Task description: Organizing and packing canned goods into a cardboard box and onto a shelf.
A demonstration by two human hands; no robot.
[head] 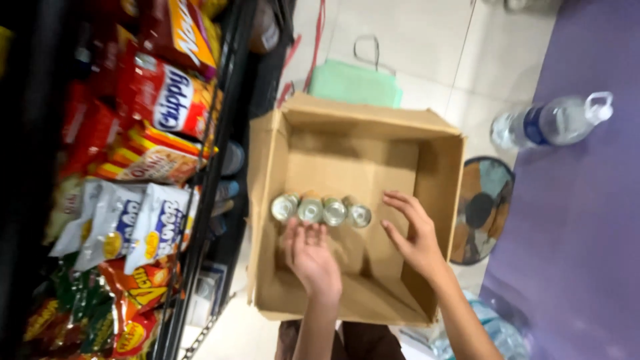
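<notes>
Cardboard forms the one open box (pixel 440 167) at the centre of the head view, brown, flaps spread, standing on a pale tiled floor (pixel 427 40). Four small metal cans (pixel 321 210) lie on their sides in a single row across the box bottom, touching one another, silver ends facing the camera.

Two bare hands reach into the box from the lower edge. The left hand (pixel 311 257) lies flat and open, fingers extended toward the row; its fingertips are at or just short of the two cans on the left of the row, and whether they touch cannot be told. It grips nothing. The right hand (pixel 417 233) is also open, fingers loosely curved and spread, hovering just beside the can at the right end of the row and close to the box's right wall; it holds nothing.

One black wire rack (pixel 213 167) runs down the left of the view, packed with snack bags: red and orange ones (pixel 167 100) above and below, two white ones (pixel 133 223) between. One pale green pouch (pixel 355 85) with a thin loop handle lies on the floor just beyond the box. One clear plastic water bottle (pixel 550 122) with a blue label rests on a purple mat (pixel 580 233) at right, well apart from the box. One round dark object (pixel 483 207) sits just beside the box's right wall; its kind cannot be told.
</notes>
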